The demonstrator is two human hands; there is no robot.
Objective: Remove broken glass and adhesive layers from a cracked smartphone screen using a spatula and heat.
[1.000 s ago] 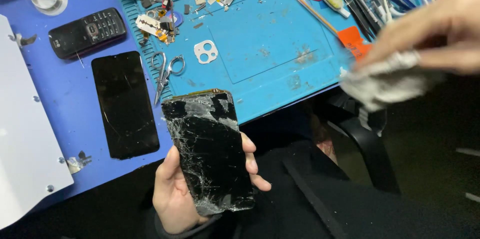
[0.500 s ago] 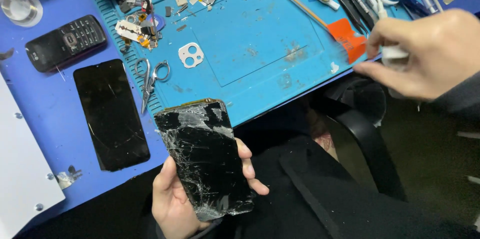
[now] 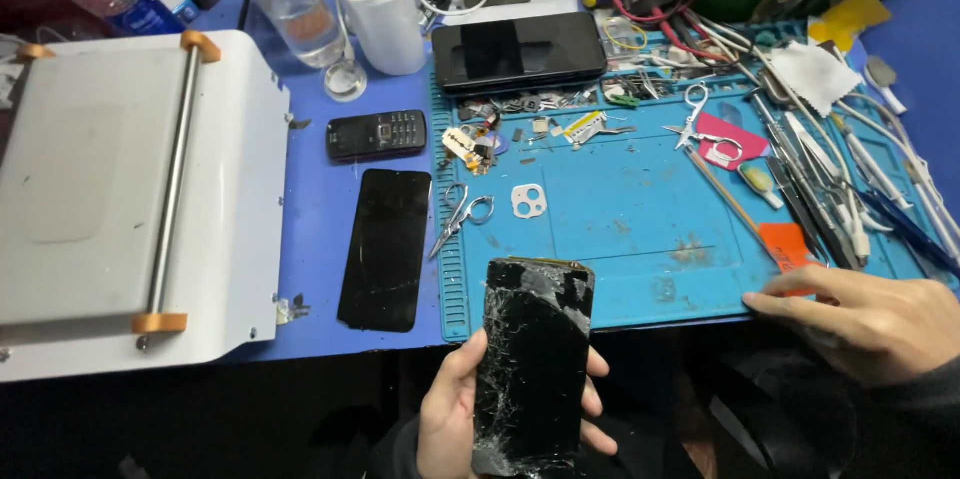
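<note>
Your left hand (image 3: pixel 455 419) clasps the cracked phone (image 3: pixel 533 364) off the bench (image 3: pixel 310 229) edge, right hand (image 3: pixel 870 324) flat and empty on the mat (image 3: pixel 640 229); loose shards could cut or fall.

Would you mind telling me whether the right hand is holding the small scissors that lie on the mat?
No, the right hand rests empty at the mat's near edge, while the small scissors lie untouched by its left edge.
</note>
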